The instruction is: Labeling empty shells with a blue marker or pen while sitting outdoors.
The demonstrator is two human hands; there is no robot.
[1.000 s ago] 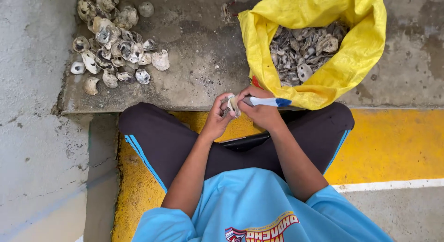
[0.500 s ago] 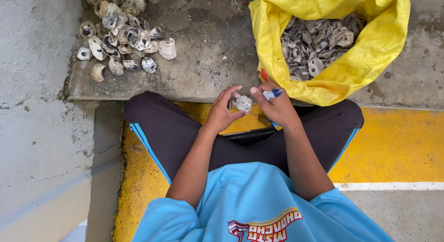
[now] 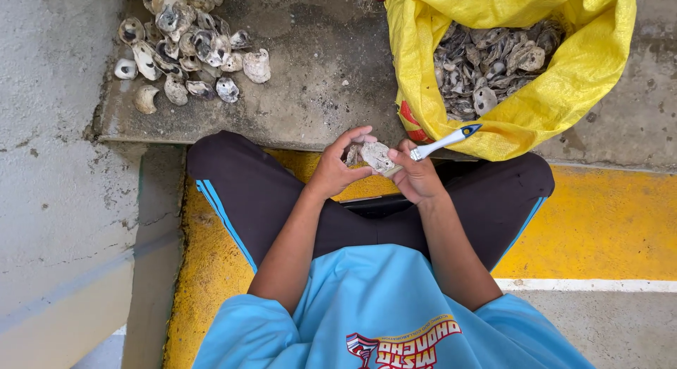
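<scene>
Since the earlier frame my hands have shifted slightly toward the frame's centre, and the white-handled knife with a blue tip now angles up toward the upper right. My left hand cups the rough grey oyster shell at centre frame, fingers curled about its edge, thumb pressed on top. My right hand is closed around the knife handle, thumb bearing against the shell. Above my dark trousers with blue stripes, the yellow woven sack of shells stands open at upper right. A pile of opened pale shells lies at upper left on the grey concrete ledge.
</scene>
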